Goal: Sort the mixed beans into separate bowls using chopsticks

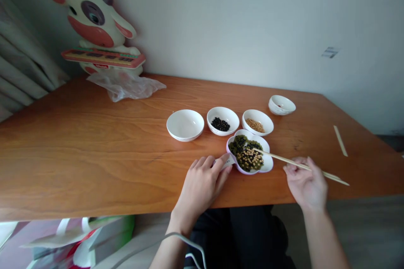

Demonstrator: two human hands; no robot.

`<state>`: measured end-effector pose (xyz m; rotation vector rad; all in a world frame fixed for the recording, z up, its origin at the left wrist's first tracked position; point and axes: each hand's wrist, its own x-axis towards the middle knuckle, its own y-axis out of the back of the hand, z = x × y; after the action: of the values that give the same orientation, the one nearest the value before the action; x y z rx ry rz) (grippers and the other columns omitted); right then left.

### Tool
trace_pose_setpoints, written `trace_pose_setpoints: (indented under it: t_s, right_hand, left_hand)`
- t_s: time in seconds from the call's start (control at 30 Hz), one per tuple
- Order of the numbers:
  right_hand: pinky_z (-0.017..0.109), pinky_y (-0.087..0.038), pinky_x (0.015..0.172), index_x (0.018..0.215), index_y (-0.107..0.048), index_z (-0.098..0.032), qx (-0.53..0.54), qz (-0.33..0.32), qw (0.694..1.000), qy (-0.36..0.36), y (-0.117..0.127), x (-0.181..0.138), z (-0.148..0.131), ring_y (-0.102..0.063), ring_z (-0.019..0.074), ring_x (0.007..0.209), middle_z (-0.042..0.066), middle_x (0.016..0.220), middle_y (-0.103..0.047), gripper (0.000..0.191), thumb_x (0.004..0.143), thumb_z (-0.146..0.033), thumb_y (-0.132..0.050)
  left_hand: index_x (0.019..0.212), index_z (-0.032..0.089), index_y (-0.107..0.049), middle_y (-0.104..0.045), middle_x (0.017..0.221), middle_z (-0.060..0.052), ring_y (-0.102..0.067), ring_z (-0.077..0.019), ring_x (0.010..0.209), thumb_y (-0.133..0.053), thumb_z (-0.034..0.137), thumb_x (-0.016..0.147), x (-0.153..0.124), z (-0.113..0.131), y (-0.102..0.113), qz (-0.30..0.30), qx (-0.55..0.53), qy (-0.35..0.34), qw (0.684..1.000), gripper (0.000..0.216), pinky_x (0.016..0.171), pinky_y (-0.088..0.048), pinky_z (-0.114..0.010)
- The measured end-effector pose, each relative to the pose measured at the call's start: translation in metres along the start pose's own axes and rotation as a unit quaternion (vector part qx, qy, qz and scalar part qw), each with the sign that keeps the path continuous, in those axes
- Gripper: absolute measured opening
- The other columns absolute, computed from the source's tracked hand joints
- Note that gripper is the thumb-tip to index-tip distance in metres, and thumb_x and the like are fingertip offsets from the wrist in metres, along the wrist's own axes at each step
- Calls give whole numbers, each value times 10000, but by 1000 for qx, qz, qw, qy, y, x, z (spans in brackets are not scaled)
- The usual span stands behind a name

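Our left hand [202, 180] partly hides the handle [229, 161] it grips, and we can barely make out what the far bowl [282, 106] holds. Between our hands, just beside the left, sits the dish [268, 164] of beans [246, 158]; our right hand [307, 183] grasps chopsticks [284, 159], tips at the beans.

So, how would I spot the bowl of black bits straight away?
On the wooden table, look just beyond the scalloped dish for three round white bowls in a row. It's the middle bowl; the right-hand bowl has tan bits, only this one black.
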<state>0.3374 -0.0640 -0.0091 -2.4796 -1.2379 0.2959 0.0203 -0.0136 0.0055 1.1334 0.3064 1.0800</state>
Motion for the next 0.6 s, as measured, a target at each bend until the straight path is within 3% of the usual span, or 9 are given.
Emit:
trace_pose_setpoints:
  t_s: [0.37, 0.6]
  right_hand:
    - [299, -461, 663, 757, -694, -194, -11, 13, 1000, -9, -1, -2, 1, -497, 112, 630, -19, 734, -597, 314, 862, -488, -727]
    - [299, -443, 645, 758, -698, -199, 4, 8, 1000, -19, 0, -5, 3, -481, 116, 622, -12, 730, -588, 320, 893, -489, -699]
  left_hand:
    - [1446, 311, -555, -696, 972, -53, -671, -253, 883, -445, 369, 1102, 1, -5, -3, -29, -29, 16, 999, 366, 835, -523, -416]
    - [1450, 290, -543, -692, 951, -62, -663, -241, 853, -481, 326, 1089, -1, -6, -7, -14, -20, 3, 1000, 368, 808, -528, -398]
